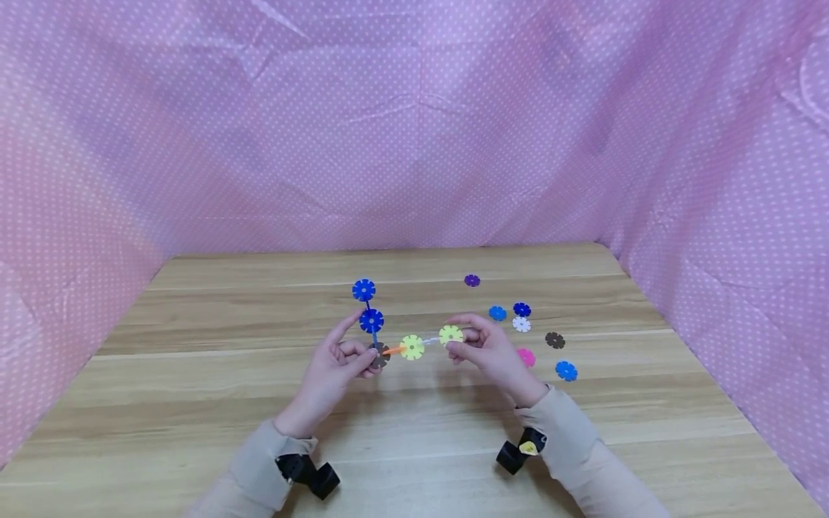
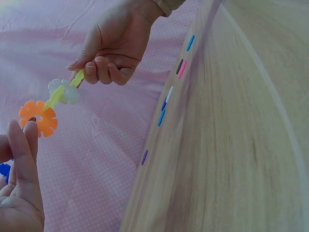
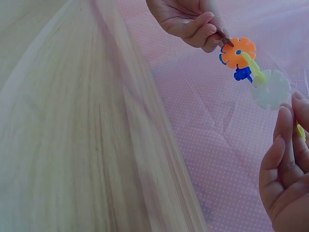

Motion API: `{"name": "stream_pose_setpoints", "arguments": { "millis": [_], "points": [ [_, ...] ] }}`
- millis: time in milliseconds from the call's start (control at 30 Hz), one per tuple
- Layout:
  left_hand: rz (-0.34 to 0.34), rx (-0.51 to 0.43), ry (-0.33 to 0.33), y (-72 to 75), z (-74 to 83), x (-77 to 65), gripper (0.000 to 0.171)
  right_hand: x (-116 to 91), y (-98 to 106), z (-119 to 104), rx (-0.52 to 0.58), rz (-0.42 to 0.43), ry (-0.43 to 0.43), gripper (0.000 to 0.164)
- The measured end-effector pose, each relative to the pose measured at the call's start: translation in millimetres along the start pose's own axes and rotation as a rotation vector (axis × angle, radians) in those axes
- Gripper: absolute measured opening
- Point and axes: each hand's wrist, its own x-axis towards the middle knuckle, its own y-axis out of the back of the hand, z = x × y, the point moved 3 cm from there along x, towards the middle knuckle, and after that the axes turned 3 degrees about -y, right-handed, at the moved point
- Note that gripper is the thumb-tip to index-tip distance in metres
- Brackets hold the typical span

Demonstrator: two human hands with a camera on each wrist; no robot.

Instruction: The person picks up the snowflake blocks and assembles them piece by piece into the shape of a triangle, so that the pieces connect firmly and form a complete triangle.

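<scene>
A chain of slotted plastic snowflake discs is held up between both hands above the table. My left hand [image 1: 332, 368] pinches a brown disc [image 1: 383, 357] at the bend of the chain. Two dark blue discs [image 1: 372, 321] run up and away from that bend. Toward the right follow an orange disc [image 2: 41, 117], a yellow disc [image 1: 411, 347] and a white disc [image 3: 271, 90], slotted into one another. At the right end, my right hand [image 1: 492, 356] grips another yellow disc [image 1: 451, 334] between thumb and fingers. Fingers partly cover both pinched discs.
Loose discs lie on the wooden table [image 1: 194, 345] to the right: purple [image 1: 472, 280], white [image 1: 521, 324], brown [image 1: 555, 340], pink [image 1: 527, 357], dark blue [image 1: 522, 309] and lighter blue [image 1: 566, 371]. A pink dotted cloth [image 1: 414, 144] surrounds the table's back and sides.
</scene>
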Motion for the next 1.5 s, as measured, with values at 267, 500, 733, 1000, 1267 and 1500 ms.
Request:
{"name": "stream_pose_setpoints", "arguments": {
  "millis": [267,500,733,1000,1267,1500],
  "points": [
    [0.0,-0.005,0.01,-1.0,-0.6,-0.2,0.072,-2,1,0,-0.062,-0.038,-0.003,0.037],
    [-0.011,0.008,-0.01,-2.1,-1.0,-2.4,0.071,-3,1,0,-0.073,-0.062,0.002,0.033],
    [-0.011,-0.016,-0.024,-3.3,-3.0,-3.0,0.072,-3,-3,0,-0.043,-0.06,-0.015,0.032],
    [0.02,-0.024,-0.018,-7.2,-2.4,-1.6,0.073,-6,-11,5,0.026,0.042,-0.015,0.029],
    [0.033,-0.052,-0.038,-10.8,-4.4,-0.6,0.075,-7,-17,6,0.054,0.127,-0.032,0.028],
    [0.032,-0.086,-0.053,-14.8,-5.0,-1.2,0.075,-8,-18,8,0.012,0.184,-0.067,0.026]
  ]
}}
